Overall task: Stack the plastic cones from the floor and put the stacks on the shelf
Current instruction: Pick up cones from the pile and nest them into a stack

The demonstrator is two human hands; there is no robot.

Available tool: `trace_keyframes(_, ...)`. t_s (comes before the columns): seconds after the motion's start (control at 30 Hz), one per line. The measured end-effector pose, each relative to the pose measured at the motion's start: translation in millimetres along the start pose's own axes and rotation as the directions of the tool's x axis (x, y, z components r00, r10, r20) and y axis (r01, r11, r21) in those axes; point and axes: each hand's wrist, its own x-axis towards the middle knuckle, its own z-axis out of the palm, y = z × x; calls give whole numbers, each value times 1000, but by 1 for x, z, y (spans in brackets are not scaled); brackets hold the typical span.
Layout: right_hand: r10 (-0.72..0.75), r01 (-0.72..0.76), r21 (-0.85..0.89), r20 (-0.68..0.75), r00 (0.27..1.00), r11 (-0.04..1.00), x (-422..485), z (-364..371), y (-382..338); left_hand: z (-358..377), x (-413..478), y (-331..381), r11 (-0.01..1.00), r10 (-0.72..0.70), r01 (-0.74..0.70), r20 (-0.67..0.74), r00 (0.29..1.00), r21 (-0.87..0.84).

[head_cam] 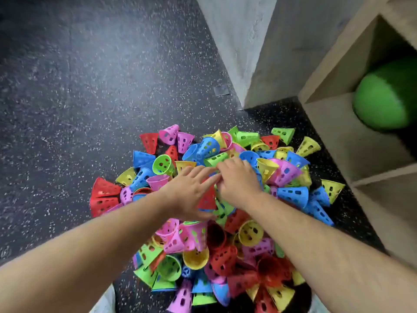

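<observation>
Left hand (191, 190) reaches over the middle of the heap, fingers stretched along a red cone (208, 201) and thumb beneath it, so it appears to grip that cone; right hand (239, 181) lies knuckles-up just beside it, its fingers curled downward and meeting the left fingertips; whether it holds a cone of its own I cannot tell, since its palm side is turned away.

Loose cones (293, 195) in red, blue, green, yellow and pink lie tipped every way in one heap on the floor (90, 109), the heap's right edge close to the foot of the shelf (338, 132); a few seem nested in twos or threes, but no tall stack shows anywhere. By my reading the task is barely begun; nearly all the stacking is left, and all the shelving, for the one compartment seen well holds only a green rounded thing (388, 98), and the part of the lower compartment in view shows no cones.

Much is out of sight; the shelf runs off the right edge of the view, so its other compartments cannot be judged; both forearms cover part of the heap; its near side is cut off at the bottom; blur softens the small details of the cones around the fingers.
</observation>
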Motion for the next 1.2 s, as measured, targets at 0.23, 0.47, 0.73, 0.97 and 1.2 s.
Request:
trace_keyframes(0.23,-123,123,-48,1,992,991,-25,-4,-10,1,1,31,996,13,-24,123,992,81)
trace_keyframes(0.47,-68,72,27,-126,990,997,-49,9,-13,5,-1,32,999,-23,25,58,998,-31)
trace_keyframes(0.73,263,-104,665,-142,954,739,-70,2,-22,-15,-22,51,967,-228,208,-139,964,-145)
trace_keyframes(0.97,270,-228,936,154,950,267,-80,-9,-38,-22,-45,86,860,-438,345,-194,878,-377)
trace_keyframes(1.2,242,-233,931,166,956,283,-107,-31,-58,-28,-86,119,707,-530,371,-104,842,-602)
